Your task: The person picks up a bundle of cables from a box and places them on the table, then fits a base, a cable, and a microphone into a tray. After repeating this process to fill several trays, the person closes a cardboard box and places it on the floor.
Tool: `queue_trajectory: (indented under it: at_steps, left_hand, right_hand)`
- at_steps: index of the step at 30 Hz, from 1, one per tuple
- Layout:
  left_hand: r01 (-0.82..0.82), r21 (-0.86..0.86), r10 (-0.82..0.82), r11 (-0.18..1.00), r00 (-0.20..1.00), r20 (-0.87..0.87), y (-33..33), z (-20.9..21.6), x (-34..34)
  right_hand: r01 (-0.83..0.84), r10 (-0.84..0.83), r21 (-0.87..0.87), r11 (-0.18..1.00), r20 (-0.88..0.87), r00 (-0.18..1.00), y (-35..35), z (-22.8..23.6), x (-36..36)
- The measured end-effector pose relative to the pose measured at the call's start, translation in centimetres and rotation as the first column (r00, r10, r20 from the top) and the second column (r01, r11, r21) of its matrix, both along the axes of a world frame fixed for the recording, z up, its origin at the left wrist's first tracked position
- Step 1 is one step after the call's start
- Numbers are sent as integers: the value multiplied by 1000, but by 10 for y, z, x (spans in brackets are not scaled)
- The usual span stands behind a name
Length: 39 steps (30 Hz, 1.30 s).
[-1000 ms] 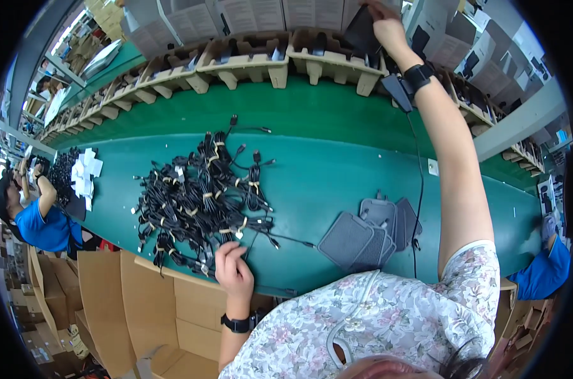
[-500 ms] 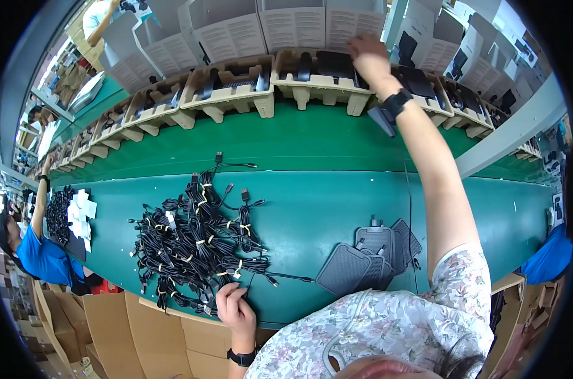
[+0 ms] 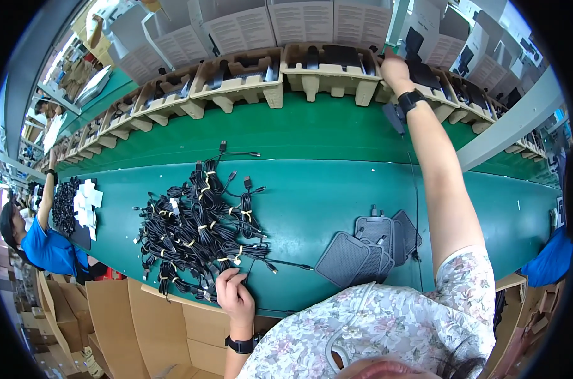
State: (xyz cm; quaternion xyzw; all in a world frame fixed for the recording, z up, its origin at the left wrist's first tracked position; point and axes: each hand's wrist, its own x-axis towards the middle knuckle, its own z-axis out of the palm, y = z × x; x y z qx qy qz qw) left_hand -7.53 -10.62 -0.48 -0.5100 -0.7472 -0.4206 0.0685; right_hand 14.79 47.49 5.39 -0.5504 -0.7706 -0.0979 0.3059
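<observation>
My left hand (image 3: pixel 235 295) rests at the near edge of the pile of black cables (image 3: pixel 201 230), its fingers curled against the lowest bundles. Whether a cable lies inside them is hidden. Far to the right, my stretched right hand (image 3: pixel 395 71) reaches down at a tan moulded tray (image 3: pixel 330 71) in the row; its fingertips are out of sight. A black band (image 3: pixel 410 100) circles the right wrist, with a dark clip-like piece (image 3: pixel 394 117) and a thin cord hanging below it. The cables are bundled with pale ties.
Several flat dark-grey mesh pads with plugs (image 3: pixel 368 252) lie stacked on the green table (image 3: pixel 299 189). White printed boxes (image 3: pixel 302 25) stand open behind the trays. A grey post (image 3: pixel 514 129) slants at the right. A co-worker in blue (image 3: pixel 49 246) works at the left.
My right hand has moved slightly right and down along the tray row. The whole view has shifted a little. My left hand stays by the cables.
</observation>
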Motion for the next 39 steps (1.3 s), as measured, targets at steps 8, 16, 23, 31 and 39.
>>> queue_trajectory:
  at_steps: [8,16,23,31,39]
  left_hand:
    - [-50,-15,50,999,999,-22,-1,3,-4]
    - [-47,6,46,999,999,23,-3,0,-6]
    - [-40,67,38,997,999,28,-5,2,-8]
    - [-32,138,29,990,999,27,-7,-2,-7]
    - [-16,173,13,985,1000,14,-16,-1,-4]
  right_hand:
    - [-82,84,-18,996,177,981,-20,8,26]
    - [-129,178,-151,980,377,909,-11,26,31]
    - [-559,479,327,762,296,827,-180,67,-75]
    - [-994,909,78,80,404,105,-349,-11,-164]
    - [-890,854,-238,390,454,253,-358,6,-125]
